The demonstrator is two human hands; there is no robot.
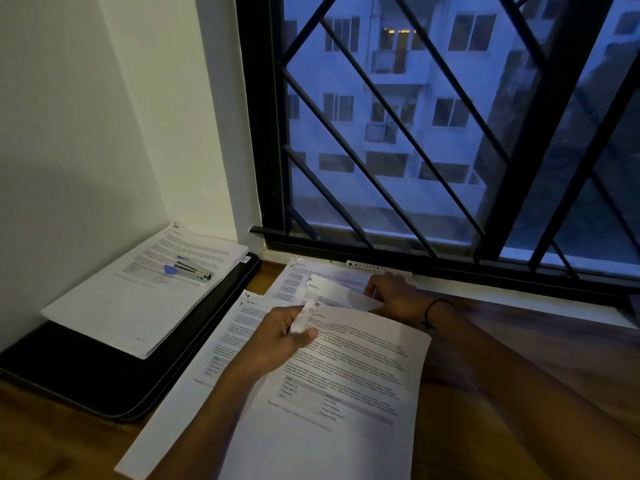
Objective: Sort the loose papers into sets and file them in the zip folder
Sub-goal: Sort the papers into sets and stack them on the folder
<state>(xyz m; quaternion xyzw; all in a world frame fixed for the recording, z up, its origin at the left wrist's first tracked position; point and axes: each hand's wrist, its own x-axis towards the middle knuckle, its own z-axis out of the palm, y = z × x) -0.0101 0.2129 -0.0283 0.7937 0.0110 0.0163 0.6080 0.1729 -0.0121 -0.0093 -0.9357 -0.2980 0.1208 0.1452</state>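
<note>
**Papers fan out from the left hand's pinch**

Papers lie in overlapping sheets on the bench near the window edge. The left hand [280, 336] pinches the top left corner of the nearest sheet [332, 393], whose long axis runs from that grip back toward the person, heading end pointing at the window. The right hand [394, 294] rests with curled fingers on a farther sheet [332, 292]; whether it grips I cannot tell. At the bench's left edge the black zip folder [86, 372] lies closed under a stack [138, 292] with a stapler [190, 270], nearer the left hand.
</note>
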